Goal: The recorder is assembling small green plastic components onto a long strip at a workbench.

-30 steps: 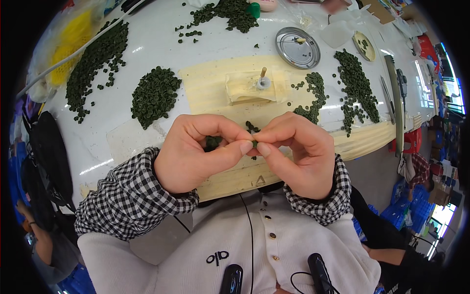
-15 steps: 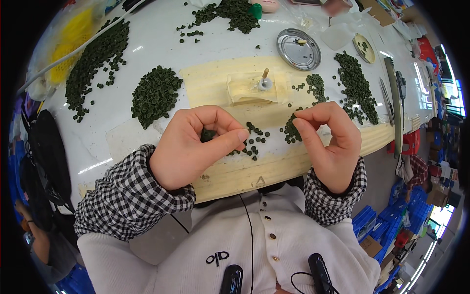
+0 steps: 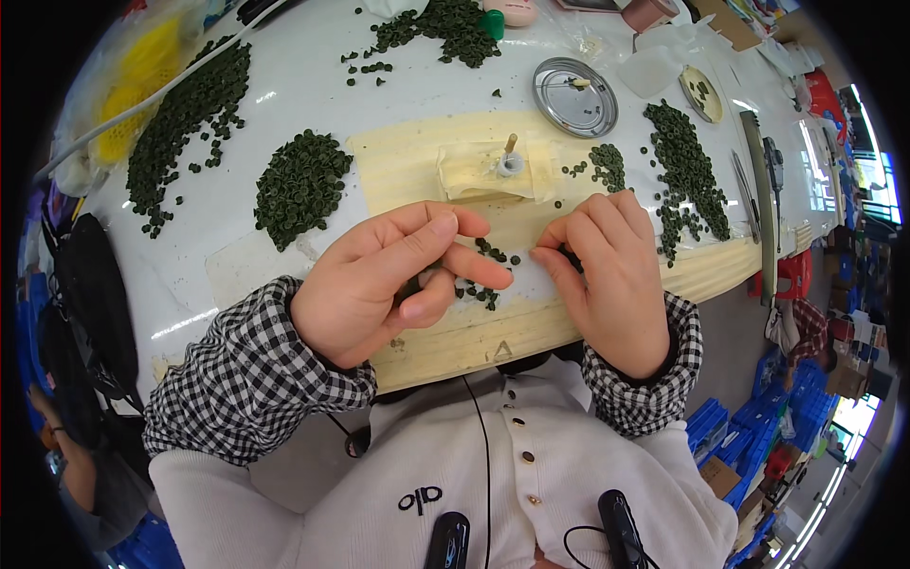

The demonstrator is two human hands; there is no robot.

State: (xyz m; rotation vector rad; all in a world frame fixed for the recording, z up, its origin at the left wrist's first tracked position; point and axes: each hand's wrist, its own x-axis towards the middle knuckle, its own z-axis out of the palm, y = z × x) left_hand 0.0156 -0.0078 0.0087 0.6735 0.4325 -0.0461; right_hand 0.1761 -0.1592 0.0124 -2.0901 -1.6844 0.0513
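Likely picking over small, round, dark-green pieces (image 3: 482, 295) between hands on shiny white table (image 3: 313, 100). With left hand (image 3: 379, 275) loosely parted, right hand (image 3: 614, 280) nearly pinched; can't tell about any hold. Next: calling for soft pinch.

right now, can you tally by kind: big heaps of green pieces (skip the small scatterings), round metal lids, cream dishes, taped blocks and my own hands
big heaps of green pieces: 4
round metal lid: 1
cream dish: 1
taped block: 1
your hands: 2
total: 9
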